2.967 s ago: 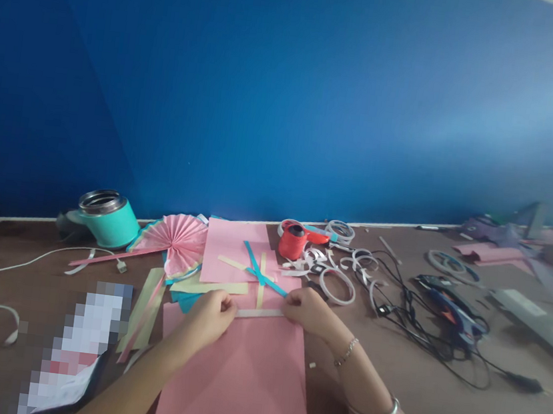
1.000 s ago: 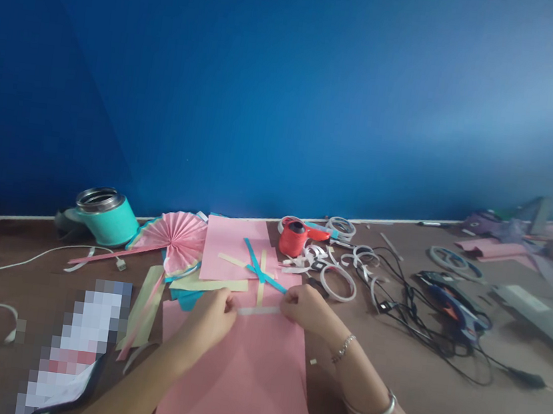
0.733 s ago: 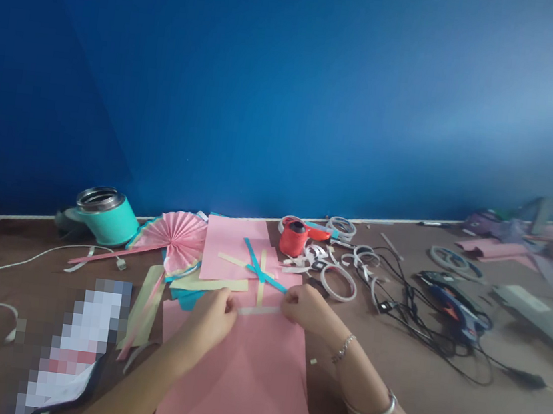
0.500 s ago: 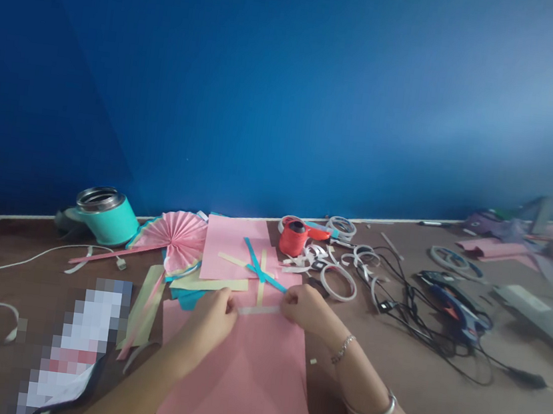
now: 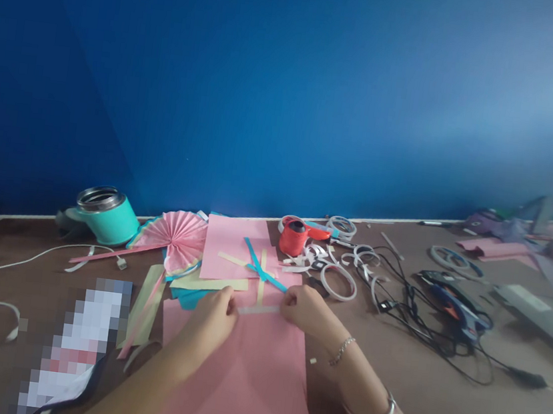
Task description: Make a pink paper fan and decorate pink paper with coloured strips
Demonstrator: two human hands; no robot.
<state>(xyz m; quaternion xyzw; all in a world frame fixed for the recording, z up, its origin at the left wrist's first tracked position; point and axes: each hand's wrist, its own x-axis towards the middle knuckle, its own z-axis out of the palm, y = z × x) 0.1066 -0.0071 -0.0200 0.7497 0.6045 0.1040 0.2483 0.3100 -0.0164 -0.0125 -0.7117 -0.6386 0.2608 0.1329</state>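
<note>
A narrow white strip [image 5: 260,310] stretches between my two hands, over the top part of a pink paper sheet [image 5: 242,364]. My left hand [image 5: 215,317] is closed in a pinch at the strip's left end. At its right end my right hand [image 5: 302,307] pinches too, close to the lower end of a blue strip [image 5: 274,283]. Just beyond the hands, blue and cream strips [image 5: 264,259] lie crossed on pink paper [image 5: 224,247]. The fingertips themselves are partly hidden.
A pink folded paper fan [image 5: 176,238] and a turquoise mug [image 5: 111,220] stand at the back left. A red tape-like roll [image 5: 293,238], white strip coils [image 5: 338,283], black cables [image 5: 423,326] and a blue glue gun [image 5: 459,313] lie to the right. A phone-like object [image 5: 83,344] is front left.
</note>
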